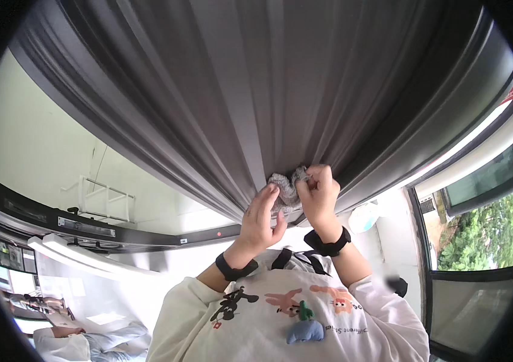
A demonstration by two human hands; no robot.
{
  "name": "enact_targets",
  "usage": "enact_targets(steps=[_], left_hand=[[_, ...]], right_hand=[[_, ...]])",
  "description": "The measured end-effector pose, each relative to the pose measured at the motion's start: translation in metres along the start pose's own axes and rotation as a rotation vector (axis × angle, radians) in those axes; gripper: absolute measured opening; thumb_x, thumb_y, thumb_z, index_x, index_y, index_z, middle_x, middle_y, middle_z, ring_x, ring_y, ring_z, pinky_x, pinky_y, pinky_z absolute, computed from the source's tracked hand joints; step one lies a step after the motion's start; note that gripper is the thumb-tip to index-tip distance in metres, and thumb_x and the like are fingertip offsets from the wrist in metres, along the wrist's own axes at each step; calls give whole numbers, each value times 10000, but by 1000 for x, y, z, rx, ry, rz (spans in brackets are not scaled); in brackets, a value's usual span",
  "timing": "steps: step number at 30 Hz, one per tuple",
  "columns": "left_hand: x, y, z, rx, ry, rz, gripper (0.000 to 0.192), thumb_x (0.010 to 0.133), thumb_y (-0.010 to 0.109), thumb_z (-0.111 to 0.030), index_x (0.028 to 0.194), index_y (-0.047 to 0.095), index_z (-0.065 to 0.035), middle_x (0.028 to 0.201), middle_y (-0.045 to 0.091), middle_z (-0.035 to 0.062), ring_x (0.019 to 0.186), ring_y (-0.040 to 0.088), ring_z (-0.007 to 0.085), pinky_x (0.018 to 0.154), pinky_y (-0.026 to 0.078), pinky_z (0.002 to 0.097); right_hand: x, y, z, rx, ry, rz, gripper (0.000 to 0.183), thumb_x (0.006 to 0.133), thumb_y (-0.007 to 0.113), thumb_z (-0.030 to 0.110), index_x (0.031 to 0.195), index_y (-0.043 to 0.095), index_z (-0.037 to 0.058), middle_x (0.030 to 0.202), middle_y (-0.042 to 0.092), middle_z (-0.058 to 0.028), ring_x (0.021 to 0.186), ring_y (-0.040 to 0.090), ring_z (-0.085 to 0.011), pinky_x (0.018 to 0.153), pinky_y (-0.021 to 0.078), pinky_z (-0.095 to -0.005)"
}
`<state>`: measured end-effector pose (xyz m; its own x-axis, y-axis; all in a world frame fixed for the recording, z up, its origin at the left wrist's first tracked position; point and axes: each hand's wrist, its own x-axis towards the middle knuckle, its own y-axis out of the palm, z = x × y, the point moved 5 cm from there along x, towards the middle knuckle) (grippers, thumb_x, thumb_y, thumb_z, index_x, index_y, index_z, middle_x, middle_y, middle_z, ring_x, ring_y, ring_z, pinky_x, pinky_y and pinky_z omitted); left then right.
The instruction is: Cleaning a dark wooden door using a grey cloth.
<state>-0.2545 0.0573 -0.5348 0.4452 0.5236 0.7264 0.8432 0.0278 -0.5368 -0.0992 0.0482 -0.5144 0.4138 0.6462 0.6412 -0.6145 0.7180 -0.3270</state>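
Note:
Between my hands is a bunched grey cloth (287,190), in front of a tall dark-grey ribbed panel (256,104). My right hand (322,192) grips the cloth's right end with curled fingers, close to the panel. On the other side, my left hand (261,219) has its fingers nearly straight against the cloth's left edge. Its thumb is apart from the fingers, and part of the cloth lies between them. A black band is around each wrist. Whether the cloth touches the panel is hard to see.
A pale glossy surface (34,122) with a dark frame (143,235) extends left of the panel. A seated person (80,341) is at the lower left, near white tube lights (75,258). To the right is a dark-framed window (426,253) with trees outside.

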Motion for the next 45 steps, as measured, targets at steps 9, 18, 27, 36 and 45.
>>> enact_targets(steps=[9, 18, 27, 36, 45], left_hand=[[58, -23, -33, 141, 154, -147, 512, 703, 538, 25, 1203, 446, 88, 1215, 489, 313, 1042, 566, 416, 874, 488, 421], [-30, 30, 13, 135, -4, 136, 543, 706, 541, 44, 1233, 410, 49, 1177, 527, 253, 1032, 574, 381, 846, 509, 410], [-57, 45, 28, 68, -141, 278, 565, 723, 537, 32, 1269, 390, 12, 1258, 489, 217, 1129, 519, 360, 933, 458, 420], [-98, 67, 41, 85, -246, 422, 687, 755, 544, -16, 1360, 229, 66, 1393, 287, 296, 1273, 340, 432, 1053, 314, 455], [-115, 55, 41, 177, -425, 374, 751, 742, 538, -14, 1357, 136, 141, 1392, 193, 375, 1315, 216, 501, 1092, 227, 510]], right_hand=[[50, -18, 43, 141, -12, -133, 267, 675, 655, -55, 882, 507, 28, 529, 438, -25, 440, 426, -84, 440, 347, -214], [-40, 21, -49, 25, 204, 82, 270, 700, 652, -33, 903, 484, 24, 600, 523, -98, 496, 543, -198, 480, 429, -290], [-71, 35, -75, 24, 304, 126, 260, 747, 619, -11, 947, 458, 32, 605, 534, -124, 517, 561, -262, 515, 448, -338], [-115, 49, -115, 42, 464, 186, 247, 762, 614, 29, 965, 472, 30, 681, 604, -172, 624, 624, -325, 563, 475, -380], [-121, 89, -88, 55, 350, 311, 257, 747, 604, -12, 953, 452, 15, 641, 577, -151, 571, 606, -298, 529, 462, -357]])
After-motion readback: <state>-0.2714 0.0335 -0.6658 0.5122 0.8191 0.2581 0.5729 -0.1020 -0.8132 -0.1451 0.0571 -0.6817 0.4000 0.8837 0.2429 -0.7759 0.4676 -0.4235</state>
